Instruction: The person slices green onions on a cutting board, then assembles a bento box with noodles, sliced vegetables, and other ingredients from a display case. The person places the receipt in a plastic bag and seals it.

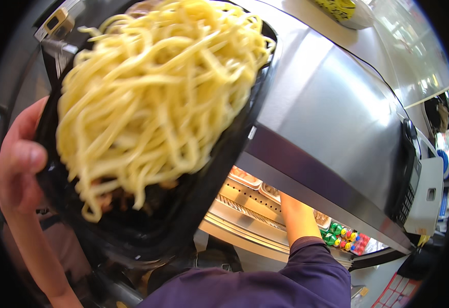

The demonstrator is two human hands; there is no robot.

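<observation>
My left hand [22, 161] grips the near-left rim of a black plastic tray [132, 238], thumb over the edge. Thick yellow noodles [163, 88] are heaped in it, and a few brownish pieces show below them. Tray and noodles stand close to the camera and look blurred. My right forearm [299, 219], in a dark purple sleeve [305, 256], reaches under a stainless steel counter [336, 96] into a lit display case [247, 208]. The counter edge hides my right hand, so its grip does not show. White trays of food [270, 191] lie in the case near that arm.
Several drink bottles [338, 235] with green and red parts stand in the case, right of my arm. A black keypad device [407, 184] and a white plastic container [426, 196] sit at the counter's right end. A cable [363, 61] runs along the counter's back.
</observation>
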